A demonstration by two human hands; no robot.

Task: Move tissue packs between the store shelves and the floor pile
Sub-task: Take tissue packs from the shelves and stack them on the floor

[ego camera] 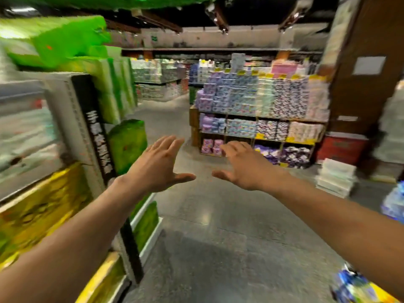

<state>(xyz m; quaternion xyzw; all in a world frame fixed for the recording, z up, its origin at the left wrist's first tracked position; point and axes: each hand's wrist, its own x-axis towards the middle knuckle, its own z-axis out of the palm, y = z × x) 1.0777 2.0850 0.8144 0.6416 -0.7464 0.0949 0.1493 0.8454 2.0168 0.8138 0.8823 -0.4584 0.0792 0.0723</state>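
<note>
My left hand (pixel 159 165) and my right hand (pixel 244 167) are stretched out in front of me over the aisle, palms down, fingers spread, holding nothing. Green tissue packs (pixel 113 88) fill the shelf unit (pixel 72 119) on my left, with one green pack (pixel 129 145) jutting out just left of my left hand. Yellow packs (pixel 41 211) sit lower on that shelf. Blue and yellow packs (pixel 358 287) lie on the floor at the bottom right, under my right forearm. The picture is blurred by motion.
A grey tiled floor (pixel 218 237) runs ahead. A display rack (pixel 262 114) of purple, blue and white packs stands across the aisle. A white stack (pixel 336 178) and a red crate (pixel 341 147) sit by a brown pillar (pixel 360 68).
</note>
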